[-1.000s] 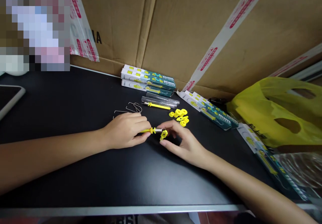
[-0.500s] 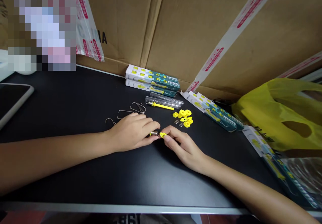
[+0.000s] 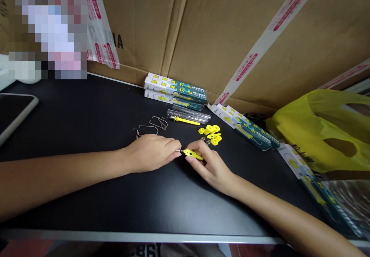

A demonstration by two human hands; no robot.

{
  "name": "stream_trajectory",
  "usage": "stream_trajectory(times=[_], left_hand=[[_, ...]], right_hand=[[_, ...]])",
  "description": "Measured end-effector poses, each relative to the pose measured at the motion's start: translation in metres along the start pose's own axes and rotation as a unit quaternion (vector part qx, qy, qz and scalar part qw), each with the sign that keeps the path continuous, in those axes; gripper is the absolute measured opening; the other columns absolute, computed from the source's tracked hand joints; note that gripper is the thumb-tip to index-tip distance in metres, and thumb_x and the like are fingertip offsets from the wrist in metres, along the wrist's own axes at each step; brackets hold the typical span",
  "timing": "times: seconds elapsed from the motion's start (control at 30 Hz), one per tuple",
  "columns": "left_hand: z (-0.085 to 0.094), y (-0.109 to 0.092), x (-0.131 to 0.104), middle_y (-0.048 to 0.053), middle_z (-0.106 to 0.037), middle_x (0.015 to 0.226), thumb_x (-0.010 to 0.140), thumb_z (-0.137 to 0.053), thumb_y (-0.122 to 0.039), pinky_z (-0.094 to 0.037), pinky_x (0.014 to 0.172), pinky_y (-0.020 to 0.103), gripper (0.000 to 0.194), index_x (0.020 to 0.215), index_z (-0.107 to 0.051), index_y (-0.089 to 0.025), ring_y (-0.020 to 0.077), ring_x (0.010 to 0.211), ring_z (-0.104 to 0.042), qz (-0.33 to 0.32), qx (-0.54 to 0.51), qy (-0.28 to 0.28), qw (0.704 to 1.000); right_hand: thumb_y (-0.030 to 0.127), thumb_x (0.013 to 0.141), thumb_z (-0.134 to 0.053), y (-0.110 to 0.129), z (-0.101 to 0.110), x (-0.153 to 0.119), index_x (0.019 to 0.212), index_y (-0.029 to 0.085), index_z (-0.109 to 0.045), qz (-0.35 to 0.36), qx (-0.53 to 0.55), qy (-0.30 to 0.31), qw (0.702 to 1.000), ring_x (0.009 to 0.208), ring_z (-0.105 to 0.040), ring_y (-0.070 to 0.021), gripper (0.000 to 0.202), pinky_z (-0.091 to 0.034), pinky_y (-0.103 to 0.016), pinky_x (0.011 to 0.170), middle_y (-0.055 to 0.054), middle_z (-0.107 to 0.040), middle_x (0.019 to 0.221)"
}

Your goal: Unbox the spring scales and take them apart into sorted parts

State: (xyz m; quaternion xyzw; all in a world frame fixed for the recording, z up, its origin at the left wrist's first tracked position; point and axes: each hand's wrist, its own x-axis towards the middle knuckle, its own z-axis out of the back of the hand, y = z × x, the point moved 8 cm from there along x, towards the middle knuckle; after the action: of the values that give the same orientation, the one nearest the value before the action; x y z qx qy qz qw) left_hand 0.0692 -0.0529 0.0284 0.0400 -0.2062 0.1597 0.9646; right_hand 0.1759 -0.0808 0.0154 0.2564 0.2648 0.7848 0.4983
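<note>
My left hand (image 3: 157, 152) is closed in a pinch around a thin metal spring, and only its end (image 3: 179, 150) shows past the fingertips. Between the thumb and fingers of my right hand (image 3: 212, 165) is a flat yellow plastic piece (image 3: 191, 154) with small holes. Its narrow tip meets the spring's end; whether they are hooked together I cannot tell. Just beyond my left hand lie bent wire hooks (image 3: 160, 122). Loose yellow plastic parts (image 3: 209, 130) and small coil springs (image 3: 207, 142) lie beyond my right hand.
Behind the hands lie a yellow rod with a metal end (image 3: 186, 121) and clear tubes (image 3: 192, 113). Printed boxes (image 3: 173, 91) stand against the cardboard (image 3: 231, 26), more boxes (image 3: 245, 128) to the right. A yellow bag (image 3: 312, 133) is at right, a phone (image 3: 14, 114) at left.
The yellow piece in my right hand has turned and now shows its flat, holed side. Less of the metal spring shows at my left fingertips. Both hands stay close together.
</note>
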Motion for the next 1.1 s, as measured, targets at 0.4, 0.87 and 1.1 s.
stream_trajectory(times=[0.4,0.87,1.1], left_hand=[[-0.001,-0.002,0.000,-0.001,-0.063,0.071,0.098,-0.030,-0.030,-0.038,0.056,0.025,0.026,0.083,-0.048,-0.018,0.0155,0.062,-0.062,-0.015,0.008,0.004,1.000],[-0.005,-0.004,0.001,-0.001,-0.063,0.077,0.099,-0.028,-0.027,-0.039,0.058,0.025,0.026,0.090,-0.052,-0.019,0.0147,0.066,-0.062,-0.036,0.005,0.033,0.999],[-0.006,-0.005,0.002,-0.001,-0.062,0.075,0.099,-0.029,-0.027,-0.037,0.056,0.024,0.024,0.090,-0.051,-0.019,0.0138,0.063,-0.060,-0.039,0.013,0.035,0.999]], right_hand=[[0.027,0.095,-0.038,0.010,-0.003,0.003,0.084,0.022,-0.046,0.037,-0.104,-0.019,0.994,0.057,-0.050,-0.0123,0.015,-0.039,-0.023,0.054,0.000,-0.054,0.068],[0.033,0.098,-0.035,0.002,-0.006,0.002,0.086,0.019,-0.056,-0.023,0.038,0.061,0.997,0.061,-0.048,-0.0097,0.028,-0.038,-0.022,0.059,0.002,-0.051,0.069],[0.044,0.096,-0.037,-0.007,-0.011,-0.001,0.083,0.016,-0.055,-0.084,0.179,0.094,0.976,0.053,-0.031,-0.0079,0.036,-0.026,-0.021,0.049,0.005,-0.034,0.060]])
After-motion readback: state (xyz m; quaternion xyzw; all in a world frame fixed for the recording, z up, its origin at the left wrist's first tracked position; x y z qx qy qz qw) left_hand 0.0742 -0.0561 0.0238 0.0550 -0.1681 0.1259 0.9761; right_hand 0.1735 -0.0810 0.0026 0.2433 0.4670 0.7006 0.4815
